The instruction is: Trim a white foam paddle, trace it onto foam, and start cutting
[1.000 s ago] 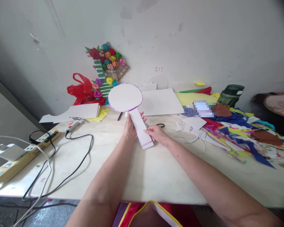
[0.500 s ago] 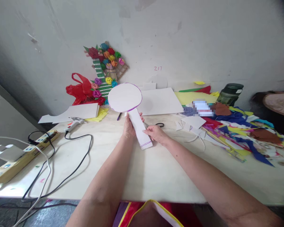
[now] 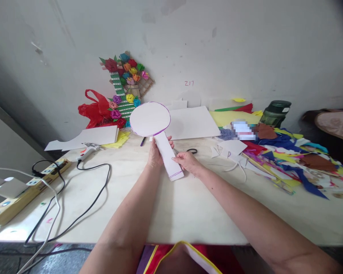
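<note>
A white paddle-shaped board cutout (image 3: 150,119), outlined in purple, is held up over the table, its round head away from me and its straight handle towards me. My left hand (image 3: 156,153) cradles the handle from below, just under the head, with fingertips showing at the far edge. With thumb and fingers, my right hand (image 3: 185,160) pinches the handle's right edge lower down. Two purple lines cross the handle's near end. Behind the cutout lie a purple pen (image 3: 143,141) and black-handled scissors (image 3: 192,151), partly hidden.
White board sheets (image 3: 191,122) lie at the back. Coloured scraps (image 3: 297,163), a blurred phone (image 3: 243,130) and a dark bottle (image 3: 276,113) are on the right. To the left are a glue gun (image 3: 87,151), a power strip (image 3: 31,190), loose cables and a paper-flower decoration (image 3: 128,82).
The view has shifted very slightly. Both hands keep the same hold on the cutout, which stays in almost the same position.
</note>
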